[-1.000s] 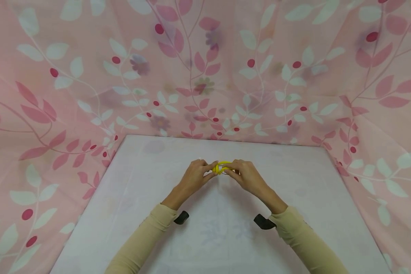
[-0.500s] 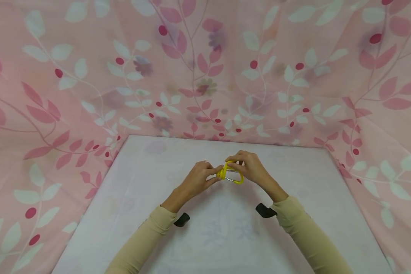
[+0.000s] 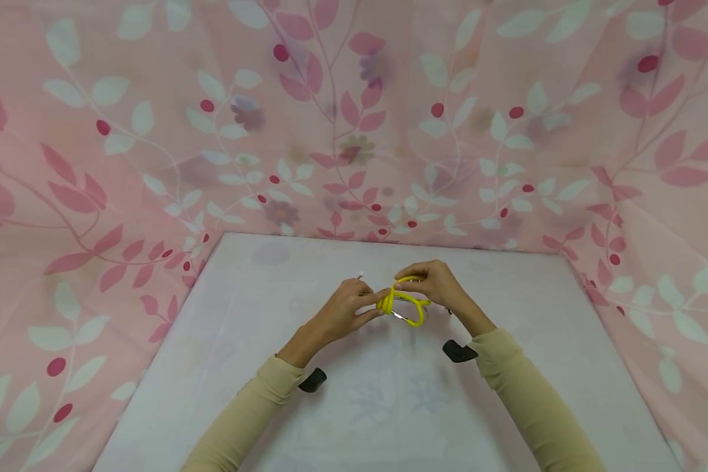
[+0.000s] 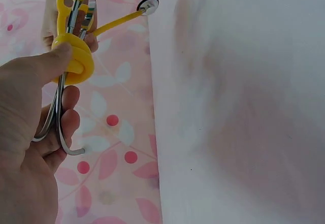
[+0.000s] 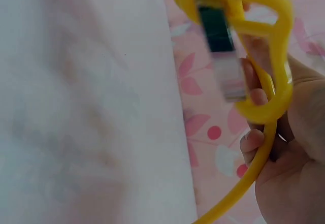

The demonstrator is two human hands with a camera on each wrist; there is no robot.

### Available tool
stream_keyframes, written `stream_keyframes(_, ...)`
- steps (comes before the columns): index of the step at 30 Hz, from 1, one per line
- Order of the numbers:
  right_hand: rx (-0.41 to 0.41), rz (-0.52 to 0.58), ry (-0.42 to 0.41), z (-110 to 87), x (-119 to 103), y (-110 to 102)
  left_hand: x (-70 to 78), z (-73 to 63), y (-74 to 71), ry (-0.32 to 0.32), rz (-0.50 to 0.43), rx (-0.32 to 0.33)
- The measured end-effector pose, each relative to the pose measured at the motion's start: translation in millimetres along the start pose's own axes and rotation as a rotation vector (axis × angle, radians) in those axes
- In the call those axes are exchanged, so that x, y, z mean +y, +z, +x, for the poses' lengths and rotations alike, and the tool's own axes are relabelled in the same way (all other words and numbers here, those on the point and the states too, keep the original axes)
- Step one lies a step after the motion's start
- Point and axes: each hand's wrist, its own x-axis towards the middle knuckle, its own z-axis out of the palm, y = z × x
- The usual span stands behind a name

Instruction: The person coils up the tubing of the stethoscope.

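A stethoscope with yellow tubing (image 3: 417,318) and silver metal ear tubes (image 4: 60,102) is held in the air above the white table, between both hands. My left hand (image 3: 351,305) pinches the yellow tubing where it is wound round the metal tubes, its thumb on the coil (image 4: 81,64). Bent tube ends reach past the left fingers. My right hand (image 3: 431,285) holds the tubing on the other side, with fingers curled at it in the right wrist view. A round chestpiece (image 4: 148,5) hangs at the end of a tube length. The right fingertips are partly hidden by tubing.
The white-covered table (image 3: 307,419) lies below the hands. Pink leaf-patterned cloth (image 3: 354,131) stands behind it and along both sides. Dark wrist-camera mounts (image 3: 460,351) stick out under the rolled sleeves (image 3: 501,357).
My right hand has moved up and to the right, away from the left hand. More yellow tubing and a wider loop now show between them. The left hand has shifted slightly right.
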Motion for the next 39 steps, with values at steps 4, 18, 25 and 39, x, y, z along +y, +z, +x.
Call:
stream_keyframes(4, -0.019, 0.111, 0.036, -0.9, 7, 2, 0.6, -0.3, 0.6, 0.001, -0.031, 0.012)
stream_keyframes(18, 0.009, 0.288, 0.107, -9.9, 39, 15, 5.8, 1.6, 1.5, -0.007, -0.112, 0.017)
stream_keyframes(25, -0.013, 0.407, -0.013, -16.6, 50, 28, 5.5, 4.6, 4.8, -0.01, -0.09, 0.082)
stream_keyframes(39, 0.0, 0.264, 0.125, -33.7, 38, 63, -10.8, 12.3, 1.6, -0.208, -0.027, 0.25)
